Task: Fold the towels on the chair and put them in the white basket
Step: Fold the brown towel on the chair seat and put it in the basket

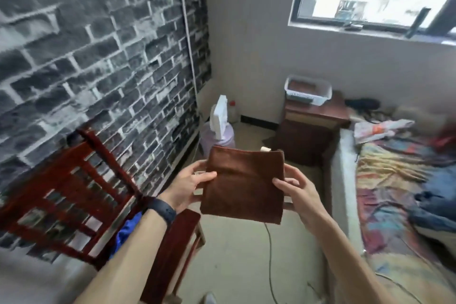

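Note:
A brown towel, folded into a flat square, hangs in the air in front of me. My left hand grips its left edge and my right hand grips its right edge. The red wooden chair stands at the lower left against the brick wall, with a blue cloth on its seat, partly hidden by my left forearm. The white basket sits on a brown nightstand in the far corner, with something brown and something teal inside it.
A bed with a colourful blanket and clothes runs along the right. A lilac bin with white packing and a bottle stand by the wall. A cable lies on the floor between chair and bed.

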